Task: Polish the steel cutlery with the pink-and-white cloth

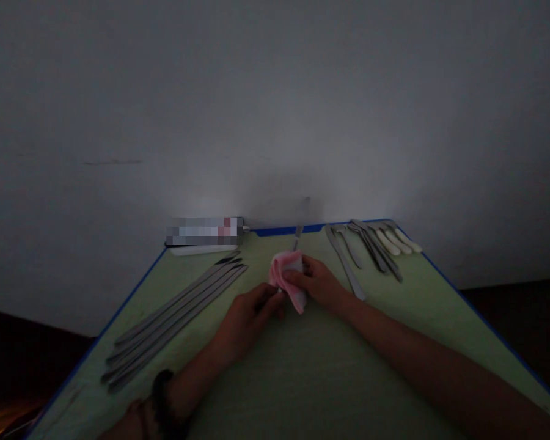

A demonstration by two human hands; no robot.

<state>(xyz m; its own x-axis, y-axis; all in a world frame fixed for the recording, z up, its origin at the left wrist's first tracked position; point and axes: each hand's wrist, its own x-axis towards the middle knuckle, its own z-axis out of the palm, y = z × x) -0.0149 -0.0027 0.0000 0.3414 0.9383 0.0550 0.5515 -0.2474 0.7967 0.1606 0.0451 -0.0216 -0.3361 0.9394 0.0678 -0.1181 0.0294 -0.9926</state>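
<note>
My right hand [318,281] is closed on a pink and white cloth [286,269], which is folded around the middle of a metal table knife [297,235]. The blade sticks up out of the cloth towards the wall, its tip blurred. Below the cloth, my left hand [256,311] pinches the lower end of the knife; the fingers cover most of that end. Both hands are above the middle of the green table [275,379]. To the left of my left hand lie several long metal knives [174,318], side by side and slanted.
Right of my right hand lie a single metal knife [346,263], more metal cutlery [371,244] and several white-handled pieces [389,241]. A blurred-out box [204,231] stands at the back left, by a white object [204,250]. The grey wall [275,122] rises behind the blue table edge.
</note>
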